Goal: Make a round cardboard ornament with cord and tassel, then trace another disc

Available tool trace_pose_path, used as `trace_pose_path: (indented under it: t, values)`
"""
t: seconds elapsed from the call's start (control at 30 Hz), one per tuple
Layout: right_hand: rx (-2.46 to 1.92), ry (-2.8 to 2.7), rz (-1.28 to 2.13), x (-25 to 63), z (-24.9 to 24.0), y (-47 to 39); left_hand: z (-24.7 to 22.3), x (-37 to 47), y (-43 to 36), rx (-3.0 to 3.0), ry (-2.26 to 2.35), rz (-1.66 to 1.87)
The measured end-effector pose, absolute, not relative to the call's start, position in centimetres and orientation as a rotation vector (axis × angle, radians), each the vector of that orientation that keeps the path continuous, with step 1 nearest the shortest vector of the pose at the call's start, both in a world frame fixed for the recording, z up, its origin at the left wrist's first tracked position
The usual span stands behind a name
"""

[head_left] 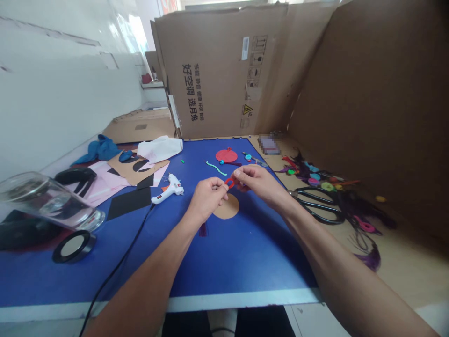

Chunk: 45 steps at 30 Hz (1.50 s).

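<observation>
My left hand (209, 196) and my right hand (257, 181) come together over the middle of the blue table, fingers closed. Between their fingertips is a small red ring (229, 182), pinched from both sides. Just beneath lies a round brown cardboard disc (228, 209), partly covered by my left hand. A dark purple tassel (203, 230) shows below my left wrist; whether it is joined to anything I cannot tell. Farther back are a red disc (226, 156), a wavy light-green strip (215, 168) and a dark tassel with a blue bead (222, 162).
A white glue gun (169, 189) with a trailing cord lies left, near black sheets (129, 203) and a clear bottle (52, 201) on its side. Black-handled scissors (317, 203) and several colourful tassels (312, 174) lie right. Tall cardboard walls (224, 42) stand behind and at right.
</observation>
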State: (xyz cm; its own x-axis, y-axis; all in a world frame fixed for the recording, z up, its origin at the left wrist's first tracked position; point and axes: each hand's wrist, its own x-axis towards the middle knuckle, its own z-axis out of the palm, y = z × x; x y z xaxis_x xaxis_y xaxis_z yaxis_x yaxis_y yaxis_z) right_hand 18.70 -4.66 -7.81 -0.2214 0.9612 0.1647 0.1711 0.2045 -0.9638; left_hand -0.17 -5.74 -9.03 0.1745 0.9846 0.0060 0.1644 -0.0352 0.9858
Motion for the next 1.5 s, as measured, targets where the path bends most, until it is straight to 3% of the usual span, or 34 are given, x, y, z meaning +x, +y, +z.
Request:
trace_pose_path:
  t: [1.5]
  values:
    - [-1.171, -1.523, 1.014, 18.0, -8.1, -4.6, -9.2, 0.3, -5.8, 1.35, 1.201, 1.022]
